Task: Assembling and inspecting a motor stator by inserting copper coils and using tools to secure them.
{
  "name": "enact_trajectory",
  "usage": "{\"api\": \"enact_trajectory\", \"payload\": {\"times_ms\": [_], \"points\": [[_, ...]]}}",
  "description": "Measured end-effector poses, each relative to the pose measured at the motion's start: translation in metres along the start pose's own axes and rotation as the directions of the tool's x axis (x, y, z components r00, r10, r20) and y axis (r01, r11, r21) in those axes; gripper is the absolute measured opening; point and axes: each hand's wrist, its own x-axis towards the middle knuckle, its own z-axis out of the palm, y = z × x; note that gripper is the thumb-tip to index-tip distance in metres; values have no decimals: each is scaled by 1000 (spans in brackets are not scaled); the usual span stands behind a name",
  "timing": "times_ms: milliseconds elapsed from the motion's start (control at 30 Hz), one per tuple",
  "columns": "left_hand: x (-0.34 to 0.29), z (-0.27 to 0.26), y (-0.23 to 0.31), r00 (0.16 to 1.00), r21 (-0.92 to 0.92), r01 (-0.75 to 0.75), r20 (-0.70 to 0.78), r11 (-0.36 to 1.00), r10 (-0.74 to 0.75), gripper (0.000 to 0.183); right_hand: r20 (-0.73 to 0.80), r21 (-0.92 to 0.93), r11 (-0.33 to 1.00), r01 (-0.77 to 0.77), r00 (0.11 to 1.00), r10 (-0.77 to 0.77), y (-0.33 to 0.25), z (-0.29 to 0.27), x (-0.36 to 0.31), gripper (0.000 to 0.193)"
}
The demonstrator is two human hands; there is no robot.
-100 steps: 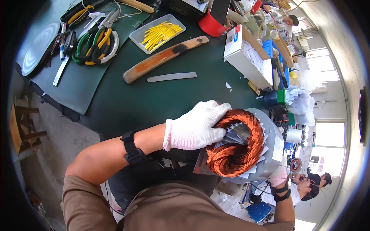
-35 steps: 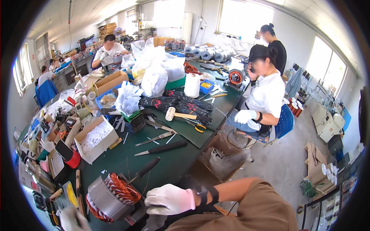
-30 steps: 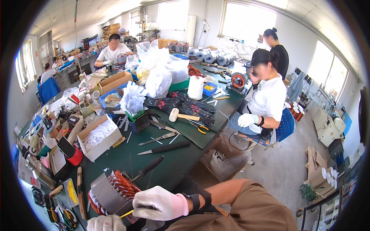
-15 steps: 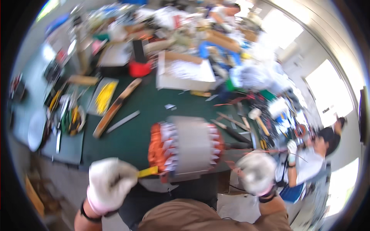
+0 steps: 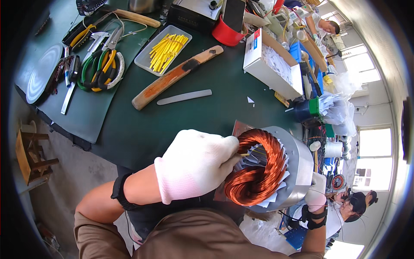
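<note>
A motor stator (image 5: 300, 162) lies on its side at the table's near edge, turned so its near end faces me. Thick copper windings (image 5: 276, 166) ring that end, with white insulating paper tabs among them. My left hand (image 5: 200, 164), in a white glove, is closed in a pinch on a thin yellow strip (image 5: 244, 154) at the stator's opening. Most of the strip is hidden by the fingers. My right hand (image 5: 317, 192), also gloved, is at the stator's right side. Its fingers are mostly hidden there.
Behind the stator lie a flat white stick (image 5: 184, 97), a worn wooden bat (image 5: 177, 77) and a tray of yellow strips (image 5: 154, 71). Pliers (image 5: 103, 71) and a caliper (image 5: 82, 80) are at left. A white box (image 5: 274, 64) holds paper pieces. A co-worker (image 5: 345, 211) sits at right.
The stator has turned so its wound left end faces me. My left hand has brought the yellow strip rightward to its opening. My right hand has come against its right side.
</note>
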Motion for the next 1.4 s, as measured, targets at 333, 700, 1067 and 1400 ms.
{"api": "enact_trajectory", "payload": {"times_ms": [333, 700, 1067, 1400], "points": [[15, 9, 7, 992, 255, -31, 123, 966, 0, 17, -45, -62, 997, 35, 998, -38, -6, -10, 1, 8], [26, 3, 30, 986, 401, 109, 74, 910, -150, 25, -52, 36, 996, 78, 996, -76, 12, 8, 9, 31], [33, 20, 31, 980, 449, 83, 126, 890, -155, 33, -84, -24, 982, 190, 978, -191, 57, 2, -2, 52], [28, 23, -19, 970, 149, 168, 150, 974, -191, 28, 114, -69, 997, 22, 993, -14, 49, -35, -10, 58]]}}
